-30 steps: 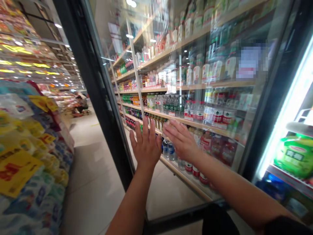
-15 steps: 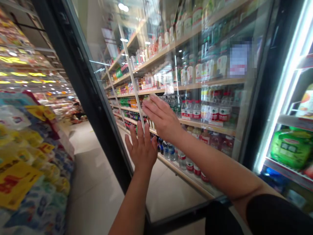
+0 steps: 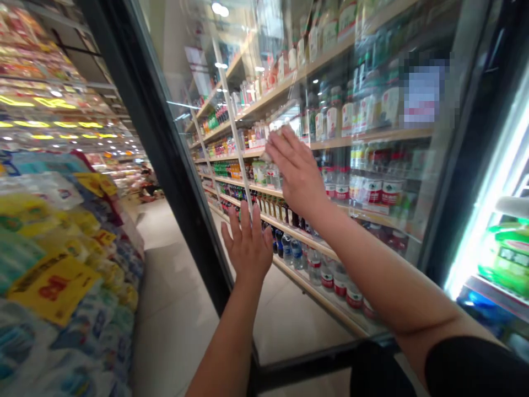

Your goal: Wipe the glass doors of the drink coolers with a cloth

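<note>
A dark-framed glass door (image 3: pixel 285 325) stands ajar in front of me. My left hand (image 3: pixel 249 245) lies flat against its pane, fingers spread and holding nothing. Higher up and to the right, my right hand (image 3: pixel 300 173) presses a pale, crumpled cloth (image 3: pixel 265 156) to the glass. Most of that cloth is hidden under the fingers, with only its edge showing at the fingertips. Rows of bottles (image 3: pixel 314 267) on wooden shelves show in the pane behind both hands.
To the left is a stack of bagged goods (image 3: pixel 74 220) with a yellow sign (image 3: pixel 53 286). Tiled floor (image 3: pixel 173 320) runs between it and the door. On the right, a lit cooler holds green packages (image 3: pixel 506 256). A blurred-out notice (image 3: pixel 424 91) is on the pane.
My right hand has slid up and rightward over the glass with the cloth. The left hand keeps its place on the pane, while the whole view has shifted slightly.
</note>
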The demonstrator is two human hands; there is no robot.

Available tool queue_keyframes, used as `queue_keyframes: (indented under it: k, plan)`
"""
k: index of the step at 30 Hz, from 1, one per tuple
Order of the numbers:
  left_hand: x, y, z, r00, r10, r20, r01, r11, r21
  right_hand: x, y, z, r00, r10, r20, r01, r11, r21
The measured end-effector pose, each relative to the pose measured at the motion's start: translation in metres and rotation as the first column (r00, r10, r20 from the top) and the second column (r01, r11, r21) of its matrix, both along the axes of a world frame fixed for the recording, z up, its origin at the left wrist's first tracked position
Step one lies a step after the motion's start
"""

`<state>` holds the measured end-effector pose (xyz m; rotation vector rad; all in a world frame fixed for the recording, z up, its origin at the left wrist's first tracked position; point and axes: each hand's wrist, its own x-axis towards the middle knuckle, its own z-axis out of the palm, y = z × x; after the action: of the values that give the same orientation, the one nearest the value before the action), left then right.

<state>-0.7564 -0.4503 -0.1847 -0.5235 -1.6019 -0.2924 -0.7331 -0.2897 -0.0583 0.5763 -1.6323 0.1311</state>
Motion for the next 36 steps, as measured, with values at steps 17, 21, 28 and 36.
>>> queue_keyframes:
  k: [17,21,28,36]
  plan:
    - [0.004,0.003,-0.002,0.998,0.016,0.057,-0.017,1.000,0.016,0.025,0.065,-0.037,0.986,-0.161,-0.042,0.165,0.980,0.111]
    - [0.003,0.002,-0.001,0.999,-0.005,0.052,0.004,1.000,0.023,0.031,0.088,-0.028,0.981,-0.180,-0.076,0.176,0.983,-0.051]
    - [0.002,0.002,-0.001,0.997,0.004,0.076,-0.007,0.999,0.031,0.042,0.109,-0.050,0.970,-0.243,-0.013,0.242,0.968,-0.064]
    - [0.001,0.002,-0.003,0.996,-0.016,0.088,0.013,0.999,0.037,0.049,0.156,-0.055,0.948,-0.316,-0.046,0.291,0.914,-0.284]
